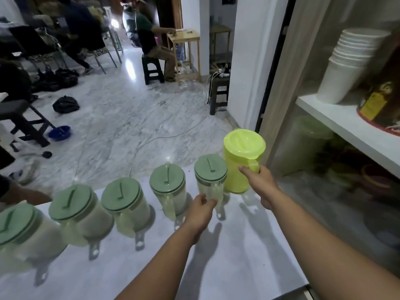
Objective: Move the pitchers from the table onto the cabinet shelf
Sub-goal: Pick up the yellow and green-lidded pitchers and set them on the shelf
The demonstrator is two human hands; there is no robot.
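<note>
— At the right end of the row on the white table point(227, 267), what do you see?
— A lime-yellow pitcher point(239, 163) with a matching lid, upright. The right hand point(263, 182) has its fingers wrapped around the handle, thumb pressed on the body side. Whether its base touches the tabletop or sits just above it, I cannot tell.
— And the other hand?
— The left hand point(201, 213) is curled around the handle of the nearest clear pitcher point(211, 180), the one with a green lid, touching the yellow one's left side. That pitcher stands on the table.
— More pitchers?
— Four more clear, green-lidded ones run leftward along the table's far edge: a second point(168, 189), a third point(125, 204), a fourth point(78, 213) and a fifth point(19, 232) at the left border, handles facing the person.
— Where is the cabinet?
— Just to the right. Its white shelf point(346, 128) carries a stack of white cups point(348, 63) and a dark printed container point(383, 100). Below, blurred dishes sit in shadow.
— Beyond the table?
— Marble floor point(121, 118), with a seated person point(151, 40) at a small wooden table point(184, 37).
</note>
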